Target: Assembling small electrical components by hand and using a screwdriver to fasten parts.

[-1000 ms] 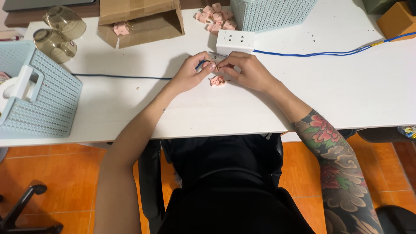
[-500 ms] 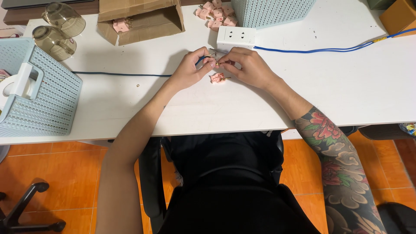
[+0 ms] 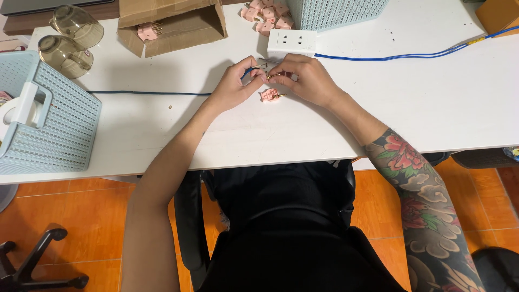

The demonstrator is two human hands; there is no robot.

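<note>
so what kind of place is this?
Looks like a small home or workshop assembly bench for electrical parts: a white table with a pile of pink plug pieces, a white socket block on a blue cable, and perforated sorting baskets.

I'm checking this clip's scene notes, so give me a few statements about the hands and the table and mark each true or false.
1. The left hand holds the end of a blue wire. True.
2. A pink plug piece lies on the white table between the two hands. True.
3. The right hand rests inside the cardboard box. False: it is over the table, just in front of the white power strip, pinching a small brass-coloured part.
4. The light blue basket on the person's left is stacked on the power strip. False: it stands at the table's left edge, far from the strip.
5. A heap of pink pieces lies behind the power strip. True.
</note>
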